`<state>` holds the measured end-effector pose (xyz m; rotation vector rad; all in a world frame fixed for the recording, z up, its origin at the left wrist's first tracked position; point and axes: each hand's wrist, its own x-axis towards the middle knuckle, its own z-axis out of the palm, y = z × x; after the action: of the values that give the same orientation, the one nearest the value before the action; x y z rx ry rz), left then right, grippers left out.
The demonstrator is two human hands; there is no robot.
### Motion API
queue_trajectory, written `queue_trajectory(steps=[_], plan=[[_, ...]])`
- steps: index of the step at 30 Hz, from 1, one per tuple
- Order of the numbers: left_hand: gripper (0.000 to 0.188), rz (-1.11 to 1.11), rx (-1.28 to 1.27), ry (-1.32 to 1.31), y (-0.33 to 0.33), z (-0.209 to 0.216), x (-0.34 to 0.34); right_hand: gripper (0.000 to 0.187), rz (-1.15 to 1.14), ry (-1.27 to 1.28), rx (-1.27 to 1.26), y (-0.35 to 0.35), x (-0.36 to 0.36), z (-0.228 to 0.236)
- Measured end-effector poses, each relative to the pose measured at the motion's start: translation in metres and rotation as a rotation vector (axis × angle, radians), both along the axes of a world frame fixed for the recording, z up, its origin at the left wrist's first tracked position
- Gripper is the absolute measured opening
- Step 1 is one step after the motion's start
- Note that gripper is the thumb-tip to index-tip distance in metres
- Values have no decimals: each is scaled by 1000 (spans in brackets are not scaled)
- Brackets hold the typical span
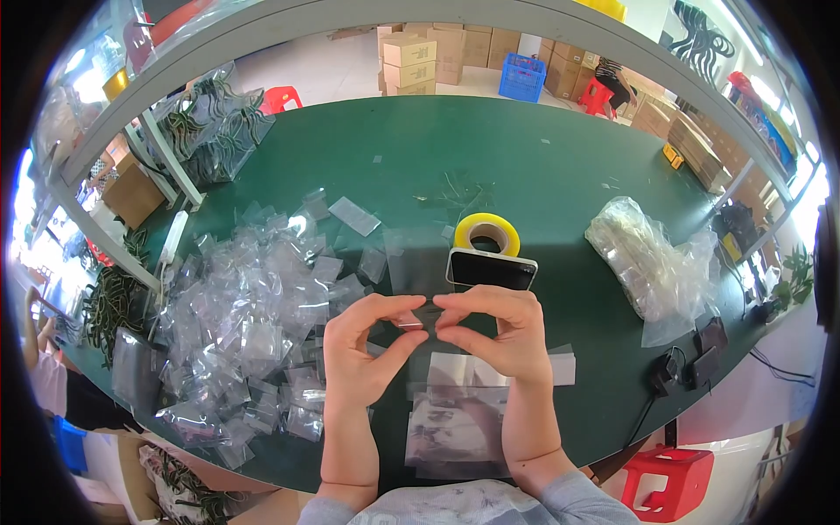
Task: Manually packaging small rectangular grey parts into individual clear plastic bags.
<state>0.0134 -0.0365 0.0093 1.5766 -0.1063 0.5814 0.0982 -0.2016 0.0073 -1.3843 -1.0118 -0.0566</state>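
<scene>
Left hand point(360, 346): my grip curls around a small shiny piece point(409, 325); clamped, can't tell.
Right hand point(514, 341): curled opposite; closure, can't tell.
Bench point(560, 188): clear packets point(249, 293) heaped left.

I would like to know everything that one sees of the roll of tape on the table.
The roll of tape is a bright yellow, glossy-looking ring around a light brown core that looks like cardboard. It seems to lie flat on the green table, beyond the left hand and right hand, neither touching it. The phone hides its near edge and perhaps leans on it; contact is unclear.
</scene>
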Motion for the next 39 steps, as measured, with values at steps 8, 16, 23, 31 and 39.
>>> queue_trajectory(steps=[8, 16, 23, 31, 39], plan=[[22, 292, 317, -230, -5, -9, 7, 24, -240, -177, -34, 8, -3, 2], [21, 255, 235, -180, -5, -10, 11, 23, -233, -20, 18, 11, -3, -2], [35, 163, -30, -99, -9, -10, 13, 29, -206, 67, 27, 15, -3, -7], [21, 389, 401, -143, -1, -5, 6, 26, -368, -251, -61, 16, 1, -9], [29, 1081, 492, -109, 67, -10, -15, 36, -283, -219, -233, 16, 8, 26]])
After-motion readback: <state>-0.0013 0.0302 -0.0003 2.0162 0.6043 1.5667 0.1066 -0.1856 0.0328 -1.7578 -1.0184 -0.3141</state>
